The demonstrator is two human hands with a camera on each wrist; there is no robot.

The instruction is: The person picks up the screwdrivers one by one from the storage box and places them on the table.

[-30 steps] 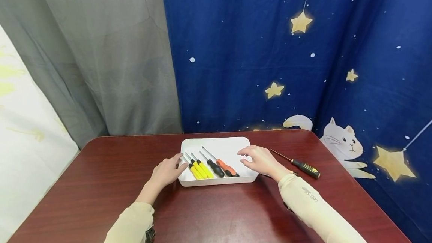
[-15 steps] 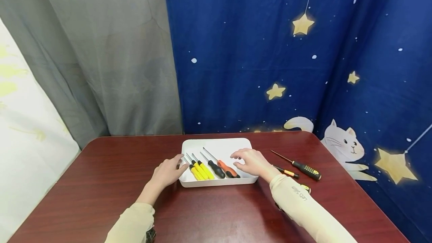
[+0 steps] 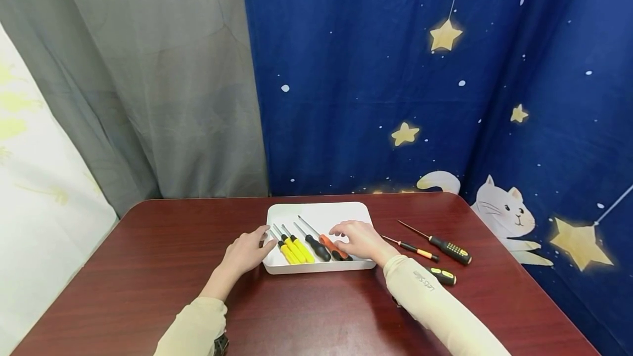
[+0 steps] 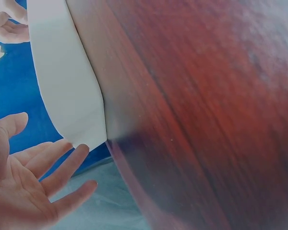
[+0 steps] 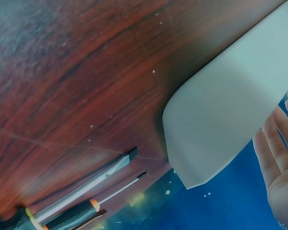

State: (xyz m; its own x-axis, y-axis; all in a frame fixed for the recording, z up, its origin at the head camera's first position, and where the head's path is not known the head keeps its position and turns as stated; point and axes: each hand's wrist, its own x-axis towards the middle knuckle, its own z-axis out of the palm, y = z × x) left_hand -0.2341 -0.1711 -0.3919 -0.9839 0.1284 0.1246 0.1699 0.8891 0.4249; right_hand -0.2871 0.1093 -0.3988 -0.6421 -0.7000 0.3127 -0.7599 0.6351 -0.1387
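Note:
A white tray (image 3: 346, 212) lies on the table with screwdrivers in it: yellow-handled screwdrivers (image 3: 296, 250) at left, a black-handled screwdriver (image 3: 318, 249) and an orange-and-black screwdriver (image 3: 326, 243). My left hand (image 3: 245, 250) is at the tray's left end, thumb and fingers spread; in the left wrist view its fingertips (image 4: 80, 149) reach the tray's corner. Above the tray's right half, my right hand (image 3: 362, 240) has loosely bent fingers beside the orange handle, which it partly covers. Nothing shows in its grasp. The right wrist view has this hand (image 5: 283, 177) beyond the tray wall (image 5: 216, 120).
Right of the tray lie a black screwdriver with yellow dots (image 3: 450, 248), a slim black-and-orange screwdriver (image 3: 414, 248) and a black-and-yellow handle (image 3: 443, 276), partly behind my right sleeve (image 3: 430, 295). Behind the table (image 3: 296, 317) hang a grey curtain (image 3: 188, 98) and a blue curtain (image 3: 346, 98).
My right hand has moved left across the tray toward the orange screwdriver, uncovering more of the screwdrivers on the table at right. The left hand has stayed at the tray's left end.

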